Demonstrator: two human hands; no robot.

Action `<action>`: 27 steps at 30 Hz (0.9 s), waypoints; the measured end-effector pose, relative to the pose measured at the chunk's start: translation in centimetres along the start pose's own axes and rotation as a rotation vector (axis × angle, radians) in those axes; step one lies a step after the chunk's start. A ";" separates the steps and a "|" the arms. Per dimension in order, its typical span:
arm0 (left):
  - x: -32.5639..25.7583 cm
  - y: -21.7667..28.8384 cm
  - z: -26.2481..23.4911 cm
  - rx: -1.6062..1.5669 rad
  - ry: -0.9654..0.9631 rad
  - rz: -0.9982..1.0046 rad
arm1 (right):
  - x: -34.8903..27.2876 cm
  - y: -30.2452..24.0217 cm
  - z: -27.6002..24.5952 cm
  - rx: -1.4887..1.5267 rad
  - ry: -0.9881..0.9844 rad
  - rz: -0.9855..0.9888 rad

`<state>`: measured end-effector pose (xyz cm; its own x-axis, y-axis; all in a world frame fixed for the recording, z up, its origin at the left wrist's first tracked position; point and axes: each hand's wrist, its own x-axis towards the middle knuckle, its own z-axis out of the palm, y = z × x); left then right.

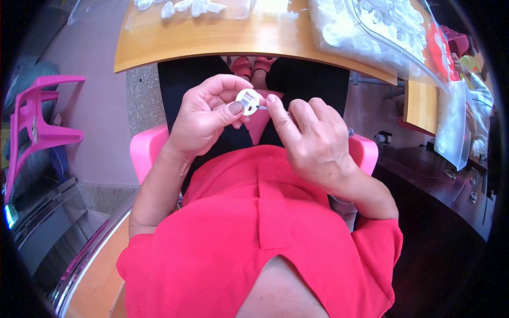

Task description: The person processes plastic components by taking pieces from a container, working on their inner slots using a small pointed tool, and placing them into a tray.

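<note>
Between the thumb and fingers of my left hand [208, 110] is a small round white plastic part [247, 99] with a raised block and a dark slot on its face. My right hand [313, 124] is closed, its index finger stretched along a thin metal-tipped tool [262, 108]. The tip reaches the right edge of the round part. Most of the tool is hidden inside my right fist, so its exact kind cannot be made out. Both hands are held above my lap, in front of the table edge.
A wooden table [212, 50] lies ahead, with loose white plastic pieces [199, 7] at its left and a clear bag of similar pieces [371, 26] at its right. A pink chair [47, 114] stands at left. Another person's hand [460, 64] shows at far right.
</note>
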<state>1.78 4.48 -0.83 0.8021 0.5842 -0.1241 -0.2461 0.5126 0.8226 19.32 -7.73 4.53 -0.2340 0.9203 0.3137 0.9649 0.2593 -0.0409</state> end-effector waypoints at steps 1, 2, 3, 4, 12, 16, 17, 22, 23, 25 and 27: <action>-0.1 0.0 0.0 -0.003 -0.002 -0.008 | 0.0 0.0 0.0 0.001 -0.001 0.001; -0.1 0.0 0.0 -0.003 -0.002 -0.009 | 0.0 -0.1 0.0 0.002 0.013 -0.016; -0.1 0.0 0.0 -0.026 -0.013 -0.026 | 0.0 -0.2 0.0 0.003 0.027 -0.033; -0.1 -0.1 0.0 -0.050 -0.024 -0.043 | 0.0 -0.3 0.2 -0.001 0.056 -0.042; -0.3 -0.3 0.2 -0.078 -0.067 -0.056 | -0.1 -0.7 0.5 0.033 -0.005 -0.010; -0.3 -0.3 0.2 -0.103 -0.080 -0.061 | 0.1 -0.8 0.4 0.049 -0.024 -0.007; -0.3 -0.2 0.2 -0.103 -0.081 -0.061 | 0.1 -0.8 0.5 0.048 -0.025 -0.007; -0.2 -0.1 0.1 -0.141 -0.101 -0.090 | 0.0 -0.6 0.6 0.076 -0.008 -0.023; -0.3 -0.1 0.1 -0.141 -0.099 -0.089 | 0.0 -0.6 0.6 0.076 -0.008 -0.024; -0.3 -0.1 0.0 -0.120 -0.109 -0.087 | 0.1 -0.6 0.6 0.078 -0.011 -0.049; -0.3 -0.2 -0.1 -0.129 -0.111 -0.094 | 0.2 -0.6 0.6 0.059 -0.009 -0.063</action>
<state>1.52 4.24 -1.03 0.8779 0.4611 -0.1289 -0.2299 0.6422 0.7313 18.66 -7.54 4.03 -0.2953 0.9042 0.3086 0.9397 0.3331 -0.0770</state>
